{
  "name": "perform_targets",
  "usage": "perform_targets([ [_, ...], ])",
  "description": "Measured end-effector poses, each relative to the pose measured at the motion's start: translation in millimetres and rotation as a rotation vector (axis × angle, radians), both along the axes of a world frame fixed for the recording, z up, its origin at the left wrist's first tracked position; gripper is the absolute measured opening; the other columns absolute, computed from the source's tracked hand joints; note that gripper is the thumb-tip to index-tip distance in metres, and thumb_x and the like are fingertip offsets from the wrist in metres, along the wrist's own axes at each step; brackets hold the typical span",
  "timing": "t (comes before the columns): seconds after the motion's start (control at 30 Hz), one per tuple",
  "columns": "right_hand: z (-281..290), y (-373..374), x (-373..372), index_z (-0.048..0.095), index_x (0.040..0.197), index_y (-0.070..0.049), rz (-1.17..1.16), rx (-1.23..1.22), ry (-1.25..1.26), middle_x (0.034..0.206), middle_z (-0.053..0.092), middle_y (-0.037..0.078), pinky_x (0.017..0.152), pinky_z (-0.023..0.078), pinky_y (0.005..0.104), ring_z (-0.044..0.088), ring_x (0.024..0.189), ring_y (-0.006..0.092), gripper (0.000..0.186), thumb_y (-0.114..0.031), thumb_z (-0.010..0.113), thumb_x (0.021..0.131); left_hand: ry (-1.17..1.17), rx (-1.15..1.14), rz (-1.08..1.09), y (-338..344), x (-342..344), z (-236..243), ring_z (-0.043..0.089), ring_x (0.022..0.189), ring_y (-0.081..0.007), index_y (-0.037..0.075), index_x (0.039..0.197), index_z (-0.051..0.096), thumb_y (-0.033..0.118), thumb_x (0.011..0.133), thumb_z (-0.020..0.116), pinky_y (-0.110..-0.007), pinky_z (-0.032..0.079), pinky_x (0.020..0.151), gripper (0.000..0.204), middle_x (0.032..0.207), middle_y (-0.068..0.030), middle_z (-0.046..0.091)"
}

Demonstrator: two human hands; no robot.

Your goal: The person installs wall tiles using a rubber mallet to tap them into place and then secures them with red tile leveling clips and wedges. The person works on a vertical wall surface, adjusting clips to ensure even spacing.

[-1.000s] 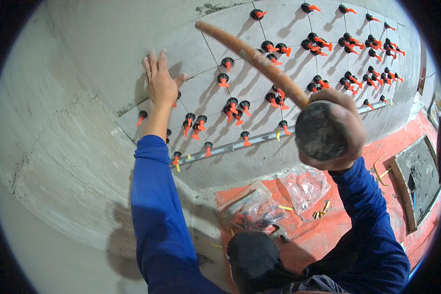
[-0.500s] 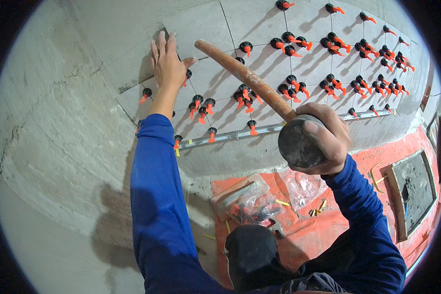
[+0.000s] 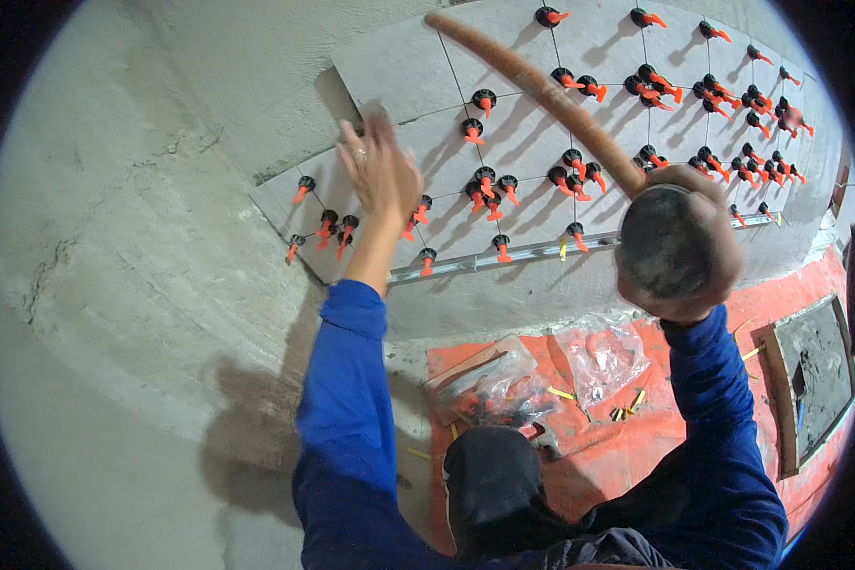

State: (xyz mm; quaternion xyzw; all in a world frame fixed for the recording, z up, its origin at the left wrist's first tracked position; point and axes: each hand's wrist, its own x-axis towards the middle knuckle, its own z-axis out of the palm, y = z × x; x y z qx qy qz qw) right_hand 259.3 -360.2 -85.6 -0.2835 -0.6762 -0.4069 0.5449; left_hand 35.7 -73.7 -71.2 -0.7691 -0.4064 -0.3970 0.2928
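My left hand (image 3: 384, 180) is over the lower left tiles, fingers stretched out and smeared by motion. I cannot tell whether it touches the tile. Nothing shows in it. My right hand (image 3: 720, 249) is wrapped round the dark round head of a mallet (image 3: 667, 240). Its worn wooden handle (image 3: 551, 95) points up and left across the tiles. Large grey tiles (image 3: 389, 71) cover the wall. Tile levelling clips with black caps and red-orange handles (image 3: 484, 101) stand along the joints, several of them clustered at the corners.
A metal strip (image 3: 461, 265) runs under the lowest tiles. Rough grey plaster (image 3: 133, 275) spreads to the left. On the red floor sheet (image 3: 598, 465) lie clear plastic bags (image 3: 598, 361), one with clips in it, and yellow pieces (image 3: 627, 407). A tray of grey mortar (image 3: 820, 380) stands at right.
My left hand has come away from the upper tile's left edge, moving down and right. My right hand has shifted right with the mallet. The whole view has slid slightly.
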Motion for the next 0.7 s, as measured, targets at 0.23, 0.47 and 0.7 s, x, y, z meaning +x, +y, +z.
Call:
perform_targets([
  [0.23, 13.2, -27.5, 52.8, 0.036, 0.134, 0.005, -0.193, 0.325, 0.193, 0.111, 0.064, 0.029, 0.088, 0.056, 0.0430, 0.068, 0.098, 0.0347, 0.078, -0.004, 0.080, 0.070, -0.126, -0.114, 0.046, 2.2, 34.8, -23.0, 0.011, 0.146, -0.0491, -0.015, 0.146, 0.017, 0.008, 0.078, 0.060, -0.063, 0.000, 0.116, 0.084, 0.150, -0.0320, 0.031],
  [0.47, 25.4, -78.2, 103.0, 0.056, 0.120, 0.007, -0.345, 0.422, 0.349, 0.107, 0.069, 0.022, 0.087, 0.058, 0.0400, 0.071, 0.096, 0.0282, 0.057, -0.005, 0.081, 0.071, -0.212, -0.298, 0.109, -8.5, 54.3, -4.9, 0.010, 0.147, -0.0458, -0.011, 0.149, 0.009, 0.015, 0.079, 0.064, -0.063, -0.003, 0.115, 0.092, 0.150, -0.0327, 0.031],
  [0.7, 32.0, -114.8, 132.5, 0.061, 0.114, 0.007, -0.238, 0.275, 0.415, 0.107, 0.070, 0.020, 0.086, 0.059, 0.0404, 0.071, 0.094, 0.0276, 0.043, 0.001, 0.078, 0.075, -0.337, -0.397, 0.052, -10.3, 81.2, 8.0, 0.011, 0.147, -0.0477, -0.013, 0.148, 0.004, 0.027, 0.081, 0.070, -0.063, -0.002, 0.115, 0.103, 0.147, -0.0391, 0.029],
])
